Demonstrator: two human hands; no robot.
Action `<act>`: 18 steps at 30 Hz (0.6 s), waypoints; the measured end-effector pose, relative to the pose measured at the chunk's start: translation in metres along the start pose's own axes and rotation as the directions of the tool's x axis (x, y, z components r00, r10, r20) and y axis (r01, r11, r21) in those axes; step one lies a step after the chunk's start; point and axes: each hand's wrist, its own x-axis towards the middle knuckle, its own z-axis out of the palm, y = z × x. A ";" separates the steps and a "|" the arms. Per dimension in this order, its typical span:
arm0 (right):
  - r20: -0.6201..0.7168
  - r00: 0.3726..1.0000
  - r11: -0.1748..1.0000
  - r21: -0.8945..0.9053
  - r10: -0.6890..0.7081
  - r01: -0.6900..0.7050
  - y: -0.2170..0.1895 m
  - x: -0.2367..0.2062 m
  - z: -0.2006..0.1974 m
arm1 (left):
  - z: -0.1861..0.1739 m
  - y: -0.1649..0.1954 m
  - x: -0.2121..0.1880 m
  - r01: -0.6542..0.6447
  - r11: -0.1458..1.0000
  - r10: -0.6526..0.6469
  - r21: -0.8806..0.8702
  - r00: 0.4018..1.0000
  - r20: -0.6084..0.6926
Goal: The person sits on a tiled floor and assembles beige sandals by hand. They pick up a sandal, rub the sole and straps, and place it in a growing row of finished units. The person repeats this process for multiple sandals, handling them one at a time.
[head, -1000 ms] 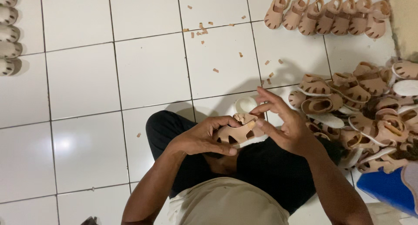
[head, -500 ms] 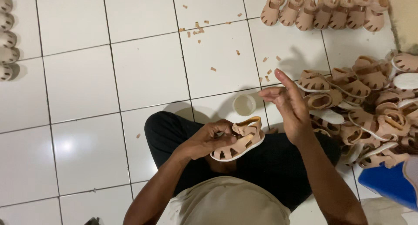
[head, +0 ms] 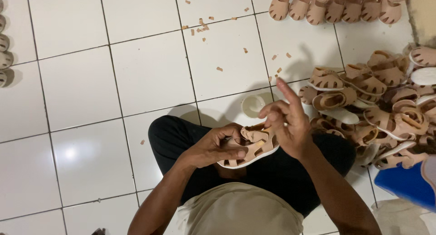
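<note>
Sandal (head: 247,148), gripped under the left hand (head: 211,146) fingers: upper of smooth, matt tan material resembling leather or synthetic leather; sole edge white, smooth, rubber-like, slight sheen. Right hand (head: 286,123), fingers raised just above the sandal's heel end; whether anything is pinched between them cannot be told.

Small white cup (head: 252,104), just beyond the right fingertips: smooth, plastic in appearance.

Floor tiles (head: 81,85), outward of the left fingers: white ceramic, glossy, with a light reflection; grout lines dark and matt.

Scraps (head: 200,26), well beyond the fingertips: tan, matt offcuts.

Heap of sandals (head: 386,98), right of the right fingers: same matt tan uppers, white soles.

Trousers (head: 181,135) under the hands: black matt cloth.
</note>
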 end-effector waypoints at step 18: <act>-0.087 0.954 0.954 0.064 -0.286 0.292 0.028 -0.008 0.015 | 0.000 -0.032 0.016 0.130 0.983 -0.143 -0.131 0.985 -0.096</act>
